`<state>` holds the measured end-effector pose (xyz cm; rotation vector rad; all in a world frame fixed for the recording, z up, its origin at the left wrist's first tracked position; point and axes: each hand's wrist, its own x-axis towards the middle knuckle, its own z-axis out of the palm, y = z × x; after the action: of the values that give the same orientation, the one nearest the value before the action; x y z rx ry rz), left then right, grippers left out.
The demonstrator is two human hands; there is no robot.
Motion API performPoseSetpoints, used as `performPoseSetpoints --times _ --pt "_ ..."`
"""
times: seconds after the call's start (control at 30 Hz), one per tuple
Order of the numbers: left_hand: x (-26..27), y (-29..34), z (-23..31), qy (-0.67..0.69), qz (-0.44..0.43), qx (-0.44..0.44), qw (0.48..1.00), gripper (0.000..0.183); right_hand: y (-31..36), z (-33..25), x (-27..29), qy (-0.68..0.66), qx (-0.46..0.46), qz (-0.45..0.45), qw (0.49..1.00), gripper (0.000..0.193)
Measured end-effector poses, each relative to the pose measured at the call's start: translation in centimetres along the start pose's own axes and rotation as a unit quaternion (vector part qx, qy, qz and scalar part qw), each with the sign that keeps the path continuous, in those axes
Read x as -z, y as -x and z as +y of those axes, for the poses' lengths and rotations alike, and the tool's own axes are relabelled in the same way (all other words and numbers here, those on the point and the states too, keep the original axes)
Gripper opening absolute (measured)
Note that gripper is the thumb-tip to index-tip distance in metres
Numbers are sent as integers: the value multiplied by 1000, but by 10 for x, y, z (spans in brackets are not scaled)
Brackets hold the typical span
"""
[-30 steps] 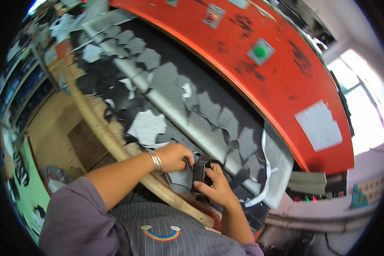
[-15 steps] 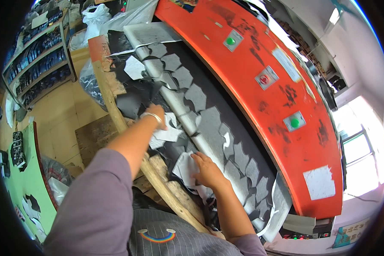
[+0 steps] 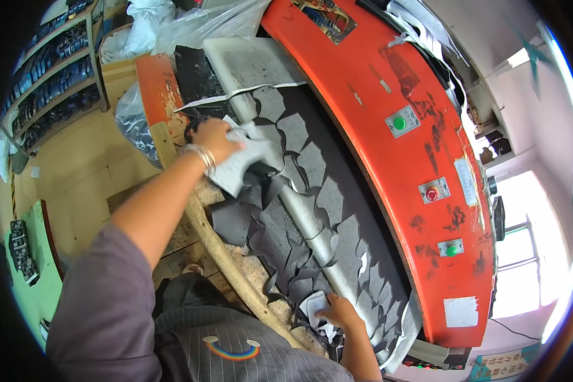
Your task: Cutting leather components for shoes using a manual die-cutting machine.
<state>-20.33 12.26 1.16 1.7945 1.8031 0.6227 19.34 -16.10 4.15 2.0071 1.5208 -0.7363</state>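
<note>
My left hand (image 3: 211,141) is at the upper end of a machine bed, its fingers curled beside a white cut sheet piece (image 3: 235,167), which it appears to grip; motion blurs both. Lower down, near the bed's front edge, my right hand (image 3: 340,313) has its thumb and fingers closed on a small white piece (image 3: 314,305). Between the hands lie several loose dark grey cut pieces (image 3: 280,239), heaped along the trough. Behind a pale rail (image 3: 305,216), a dark sheet with more grey cut shapes (image 3: 325,167) stretches along the bed.
A large orange-red machine cover (image 3: 375,127) with green and red buttons rises behind the bed. A wooden edge beam (image 3: 210,239) borders the near side. Left stand a rack of dark blue items (image 3: 54,83), a plastic bag (image 3: 135,121) and a green table (image 3: 41,267).
My left hand has moved up along the bed with white material shifting beside it. My right hand has moved down toward the near end. The view has shifted a little.
</note>
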Motion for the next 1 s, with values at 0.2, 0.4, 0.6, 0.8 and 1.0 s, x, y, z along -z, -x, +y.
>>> performPoseSetpoints --times 0.2,0.4,0.6,0.8,1.0 --pt "15 -50 -30 -179 -96 129 971 52 72 -70 108 -5 44 189 981 28" --pt "-6 -49 -44 -135 -74 109 982 53 -35 -200 115 -195 454 80 866 36" --pt "19 -5 -35 -56 6 55 997 46 -103 -254 82 -56 417 133 897 47" --pt "89 136 -64 675 43 35 736 42 -57 -218 60 -267 280 183 904 47" --pt "50 273 -41 705 -100 -19 702 47 35 -208 44 -406 429 35 806 52"
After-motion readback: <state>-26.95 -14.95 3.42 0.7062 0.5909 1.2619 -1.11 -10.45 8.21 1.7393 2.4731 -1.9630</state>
